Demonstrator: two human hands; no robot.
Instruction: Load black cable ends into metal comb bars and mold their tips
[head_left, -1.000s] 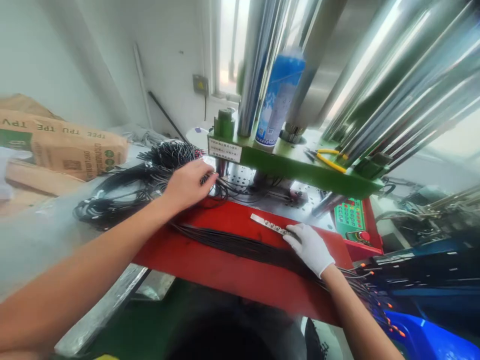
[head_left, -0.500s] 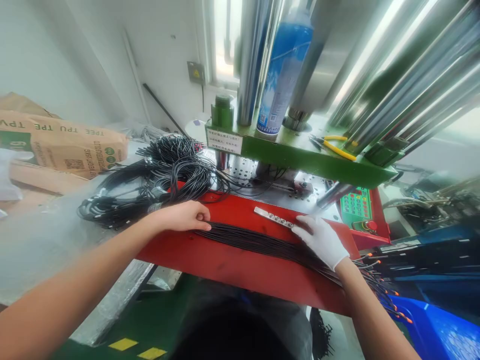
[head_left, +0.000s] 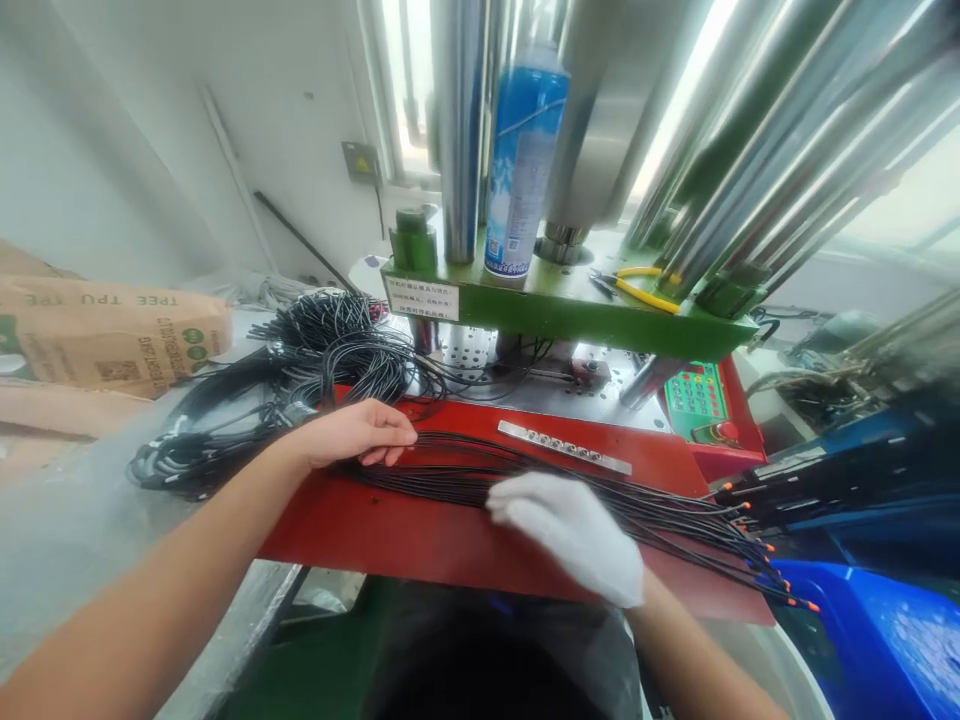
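My left hand (head_left: 364,432), bare, pinches the ends of a few black cables (head_left: 457,437) above the red work surface (head_left: 420,540). These cables stand a little apart from the rest of the bundle (head_left: 442,485), which lies lengthwise across the surface with orange tips at the right. My right hand (head_left: 566,530), in a white glove and slightly blurred, is over the near side of the bundle, fingers stretched toward the left. Whether its fingertips press on the cables I cannot tell. Behind the bundle lies a metal strip with a row of round fittings (head_left: 562,447).
A green press plate (head_left: 570,315) stands behind, carrying a blue spray can (head_left: 525,170) and yellow-handled pliers (head_left: 645,290). Coiled black cables (head_left: 352,350) lie at the left by a paper sack (head_left: 127,335). A control panel (head_left: 697,395) and blue bin (head_left: 877,630) are at the right.
My right hand has moved left and nearer, from beside the metal strip to the front of the bundle. A few cables at my left hand are now separated from the others. The view has shifted.
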